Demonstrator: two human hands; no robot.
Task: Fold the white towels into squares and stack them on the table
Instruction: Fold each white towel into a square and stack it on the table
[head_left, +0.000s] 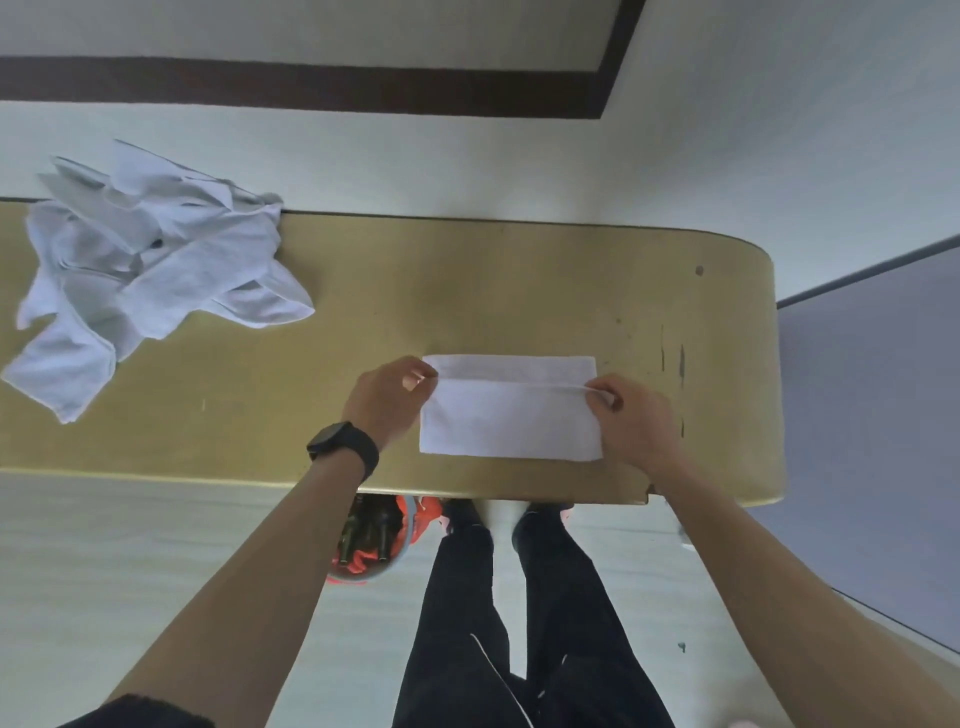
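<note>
- Centrally, a half-folded white rectangular cloth towel (511, 421) lies flat on the tan wooden table (311, 415), near its front edge.
- The left hand (387, 402) pinches the fold's left end; the right hand (631, 415), its right end.
- A heap of crumpled white towels (150, 275) sits far left.

A plain, sparsely furnished room is suggested: bare white walls (727, 130) crossed by a dark brown band (311, 85), a pale plank floor (156, 545), a worn tan round-cornered table (363, 291), and dark glass bottles (366, 535) stored beneath it.
</note>
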